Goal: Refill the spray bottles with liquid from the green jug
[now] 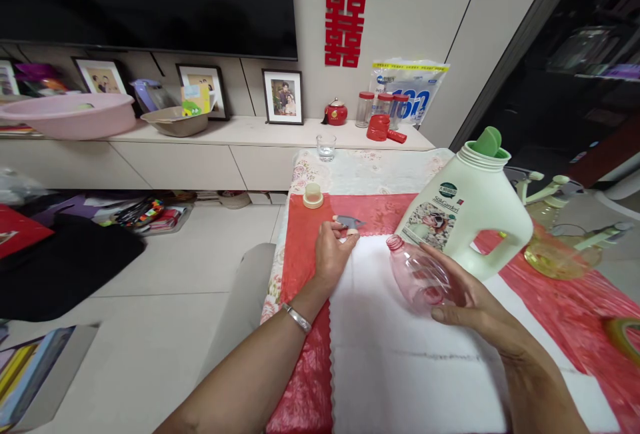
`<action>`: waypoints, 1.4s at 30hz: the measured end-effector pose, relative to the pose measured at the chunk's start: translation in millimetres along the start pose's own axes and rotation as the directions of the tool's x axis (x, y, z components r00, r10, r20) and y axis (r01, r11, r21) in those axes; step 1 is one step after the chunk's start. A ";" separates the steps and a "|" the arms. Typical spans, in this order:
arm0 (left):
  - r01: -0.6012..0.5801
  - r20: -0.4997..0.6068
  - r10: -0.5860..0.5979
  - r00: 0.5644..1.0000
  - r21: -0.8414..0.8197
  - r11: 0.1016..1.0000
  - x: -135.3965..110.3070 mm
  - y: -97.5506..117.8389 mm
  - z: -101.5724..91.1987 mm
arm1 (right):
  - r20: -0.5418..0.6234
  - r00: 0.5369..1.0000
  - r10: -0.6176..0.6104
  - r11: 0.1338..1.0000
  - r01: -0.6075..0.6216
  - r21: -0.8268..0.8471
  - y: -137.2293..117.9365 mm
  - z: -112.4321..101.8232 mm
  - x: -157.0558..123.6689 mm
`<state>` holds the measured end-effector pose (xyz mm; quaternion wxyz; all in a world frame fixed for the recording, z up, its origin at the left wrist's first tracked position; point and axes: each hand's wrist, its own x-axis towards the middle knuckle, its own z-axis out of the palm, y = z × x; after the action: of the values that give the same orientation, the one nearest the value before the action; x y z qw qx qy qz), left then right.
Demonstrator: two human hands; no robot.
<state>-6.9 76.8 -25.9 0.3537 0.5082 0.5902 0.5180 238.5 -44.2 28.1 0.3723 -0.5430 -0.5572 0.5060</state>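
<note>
My right hand (473, 304) is wrapped round a small clear pink plastic bottle (417, 274), tilted with its open neck pointing up and left over a white cloth (400, 367). My left hand (333, 247) pinches a small grey piece (350, 223) at the cloth's far left corner. A large pale green detergent jug (467, 217) with a handle and an open green spout stands just behind the pink bottle.
The table has a red cloth (305, 247) over a floral cover. On it sit a cream cap (313, 195), a drinking glass (326, 147) and yellow spray bottles (563, 247) at right. A sideboard (240, 134) behind holds photo frames, basins and jars.
</note>
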 end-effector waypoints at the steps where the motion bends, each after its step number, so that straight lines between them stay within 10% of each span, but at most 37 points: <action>1: -0.010 -0.001 0.010 1.000 0.028 1.000 -0.1 0.9 1.1 | -0.003 1.000 0.001 1.000 -0.001 0.004 -0.2 1.9 0.7; 8: -0.130 0.124 0.145 0.982 -0.121 0.984 -16.8 8.4 -7.6 | -0.049 0.998 -0.037 0.998 0.040 0.056 2.4 12.8 6.1; 15: -0.006 0.666 0.345 0.661 -0.456 0.890 -55.0 17.5 -7.8 | -0.043 0.987 -0.158 0.986 0.155 -0.054 1.3 39.0 12.4; 19: 0.071 0.662 0.230 0.713 -0.394 0.916 -61.6 22.5 -6.6 | -0.003 0.954 -0.300 0.896 0.280 -0.344 -3.5 43.3 6.3; 22: -0.006 0.602 0.192 0.775 -0.296 0.955 -61.6 23.6 -5.5 | -0.239 0.816 -0.526 0.822 0.416 -0.388 -11.6 33.9 -2.4; 25: -0.110 0.607 0.224 0.762 -0.219 0.969 -63.5 22.5 -1.2 | -0.679 0.472 -0.562 0.820 0.424 -0.384 -19.0 17.8 -8.3; 27: -0.160 0.607 0.250 0.754 -0.198 0.967 -65.8 21.2 2.7 | -0.795 0.329 -0.509 0.847 0.354 -0.396 -20.1 5.5 -8.9; 37: -0.394 0.493 0.402 0.772 -0.125 0.911 -59.4 9.3 19.4 | -0.778 0.566 -0.272 0.955 0.257 -0.147 6.2 -38.2 8.5; 42: -0.381 0.516 0.371 0.772 -0.092 0.920 -56.4 7.9 23.9 | -0.797 0.561 -0.223 0.966 0.237 -0.104 7.9 -55.2 32.4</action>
<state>30.6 27.8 -29.4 0.3857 0.7404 0.3622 0.4146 289.3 -4.4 27.6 0.6497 -0.6320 -0.3917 0.1583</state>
